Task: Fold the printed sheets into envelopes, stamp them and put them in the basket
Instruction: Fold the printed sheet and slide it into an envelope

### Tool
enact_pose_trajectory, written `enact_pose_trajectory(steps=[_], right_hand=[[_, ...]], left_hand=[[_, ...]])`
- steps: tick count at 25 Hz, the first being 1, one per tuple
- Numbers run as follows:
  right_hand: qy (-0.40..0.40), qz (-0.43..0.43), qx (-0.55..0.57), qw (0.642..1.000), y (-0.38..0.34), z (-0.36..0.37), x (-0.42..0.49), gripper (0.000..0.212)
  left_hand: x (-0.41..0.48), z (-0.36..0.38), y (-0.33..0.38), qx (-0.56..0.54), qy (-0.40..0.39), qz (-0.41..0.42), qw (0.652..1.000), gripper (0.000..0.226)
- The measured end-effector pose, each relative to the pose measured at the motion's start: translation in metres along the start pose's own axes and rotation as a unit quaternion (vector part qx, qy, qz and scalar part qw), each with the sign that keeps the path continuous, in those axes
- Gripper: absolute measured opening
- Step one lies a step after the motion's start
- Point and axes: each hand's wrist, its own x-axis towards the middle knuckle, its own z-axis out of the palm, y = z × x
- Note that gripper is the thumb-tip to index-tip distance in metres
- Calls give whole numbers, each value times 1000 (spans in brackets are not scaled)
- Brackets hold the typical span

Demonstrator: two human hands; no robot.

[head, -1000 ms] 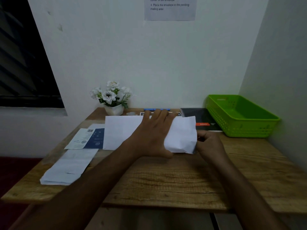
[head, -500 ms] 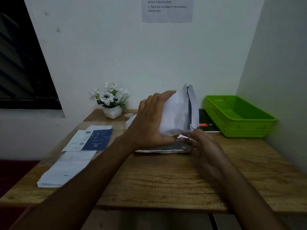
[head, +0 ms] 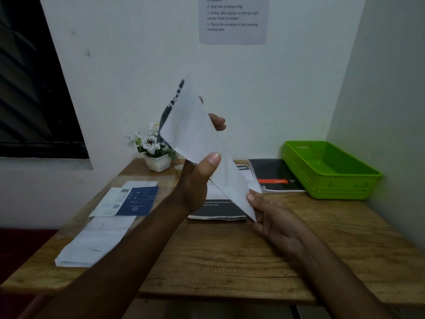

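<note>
Printed sheet [head: 195,132], partly folded, is held clear of the table [head: 230,261] at centre, slanting from 11 o'clock down to 5 o'clock. Left hand [head: 197,181] grips its middle, thumb on the near face and fingers curled behind. Right hand [head: 274,221] pinches the lower corner at 5 o'clock. Blur obscures the upper edge, so the fold count cannot be confirmed.

Judged step: squaring the fold. Recommendation: match the edges before creasing, lay the sheet on bare wood, then press the crease firmly with a thumb.

Basket [head: 331,187] stands at 2 o'clock, with no envelope visible inside.
</note>
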Motion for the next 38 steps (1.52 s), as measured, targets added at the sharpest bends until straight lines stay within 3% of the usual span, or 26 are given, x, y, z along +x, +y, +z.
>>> enact_pose_trajectory(steps=[2, 5, 11, 13, 14, 17, 23, 28, 38], right_hand=[[45, -26, 9, 999, -5, -11, -3, 38], [115, -61, 1, 991, -12, -35, -8, 36], [162, -93, -63, 980, -20, -70, -21, 58], [166, -90, -112, 976, -20, -78, -26, 75], [165, -85, -131, 974, -19, -82, -28, 71], [167, -67, -163, 970, -19, -90, -38, 32], [161, -15, -256, 953, -24, -95, -54, 22], [143, 19, -330, 933, -25, -92, -58, 24], [128, 20, -437, 890, -28, -80, -60, 33]], left_hand=[[-3, -3, 2, 2, 42, -43, 998, 45], [-8, -18, -1, 26, 172, -90, 981, 32], [-23, -47, -16, 81, 180, -195, 961, 15], [-30, -51, -21, 63, 168, -253, 951, 14], [-33, -53, -23, 55, 161, -283, 944, 16], [-44, -59, -26, 75, 137, -369, 916, 13], [-64, -68, -25, 149, 61, -521, 838, 16], [-74, -70, -21, 217, 6, -562, 798, 14], [-71, -66, -16, 339, -71, -535, 770, 29]])
